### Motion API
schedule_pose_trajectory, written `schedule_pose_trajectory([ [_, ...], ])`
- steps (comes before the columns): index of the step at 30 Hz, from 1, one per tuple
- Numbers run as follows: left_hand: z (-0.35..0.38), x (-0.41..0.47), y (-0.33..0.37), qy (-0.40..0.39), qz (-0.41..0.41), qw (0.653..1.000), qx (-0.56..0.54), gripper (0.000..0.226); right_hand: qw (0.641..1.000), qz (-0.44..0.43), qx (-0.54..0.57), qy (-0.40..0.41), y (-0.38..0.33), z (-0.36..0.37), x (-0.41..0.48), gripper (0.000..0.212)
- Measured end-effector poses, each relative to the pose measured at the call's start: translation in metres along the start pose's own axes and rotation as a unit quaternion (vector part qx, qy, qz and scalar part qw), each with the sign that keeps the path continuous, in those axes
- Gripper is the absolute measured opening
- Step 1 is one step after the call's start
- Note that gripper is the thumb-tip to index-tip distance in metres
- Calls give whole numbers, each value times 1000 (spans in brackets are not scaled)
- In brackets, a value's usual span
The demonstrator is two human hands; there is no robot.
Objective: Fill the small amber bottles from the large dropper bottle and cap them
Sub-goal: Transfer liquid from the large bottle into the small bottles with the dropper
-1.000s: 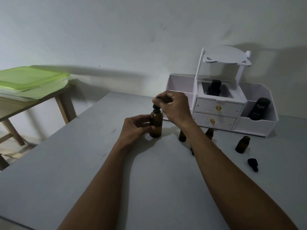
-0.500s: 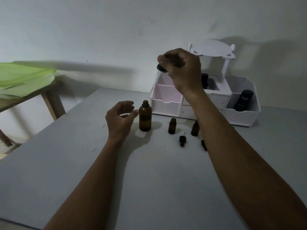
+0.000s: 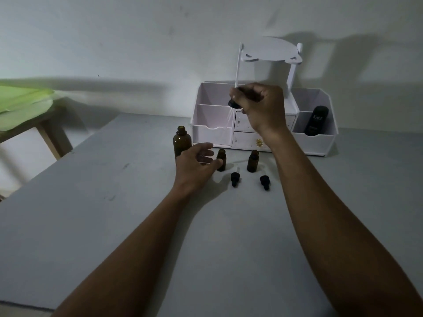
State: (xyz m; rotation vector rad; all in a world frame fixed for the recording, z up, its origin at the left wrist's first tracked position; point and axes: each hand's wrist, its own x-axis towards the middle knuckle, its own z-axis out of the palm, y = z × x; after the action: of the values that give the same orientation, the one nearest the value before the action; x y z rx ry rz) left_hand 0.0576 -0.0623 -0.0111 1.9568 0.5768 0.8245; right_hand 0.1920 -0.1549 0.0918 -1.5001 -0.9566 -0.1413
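From the head camera, you look down at a grey bench [image 3: 114, 202] in dim light, with both your bare forearms stretched out over it.

Your right hand [image 3: 258, 108] is raised above the bench's far edge. Its fingers are curled round the black top of the dropper [image 3: 233, 103]. The glass tube below it is blurred and slants down to the left.

Your left hand [image 3: 196, 165] is low over the bench, with its fingers loosely spread and holding nothing. Its thumb tip overlaps the first small amber bottle [image 3: 221, 156]; whether it touches the bottle is unclear.

The large dropper bottle [image 3: 182, 143] stands upright with an open neck, just beyond your left hand, towards the far edge. The second small amber bottle [image 3: 253, 161] stands upright to the right of the first, also uncapped. Two small black caps [image 3: 235, 179] [image 3: 265, 182] lie on their sides just in front of the small bottles.

A white organiser [image 3: 206, 133] with drawers sits at the far edge, against the wall. Its right compartment holds a black tube [image 3: 317, 121]. Off the bench's left edge, green lids [image 3: 23, 104] rest on a wooden side table [image 3: 52, 136].
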Motion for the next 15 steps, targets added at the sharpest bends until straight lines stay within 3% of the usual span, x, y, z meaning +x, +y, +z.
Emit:
schedule_pose_trajectory([
  [4, 5, 2, 2, -21, -48, 999, -11, 56, 1000, 13, 9, -8, 6, -4, -2, 14],
  [15, 8, 6, 1, -28, -34, 999, 12, 45, 999, 12, -21, -30, 17, 2, -4, 12],
])
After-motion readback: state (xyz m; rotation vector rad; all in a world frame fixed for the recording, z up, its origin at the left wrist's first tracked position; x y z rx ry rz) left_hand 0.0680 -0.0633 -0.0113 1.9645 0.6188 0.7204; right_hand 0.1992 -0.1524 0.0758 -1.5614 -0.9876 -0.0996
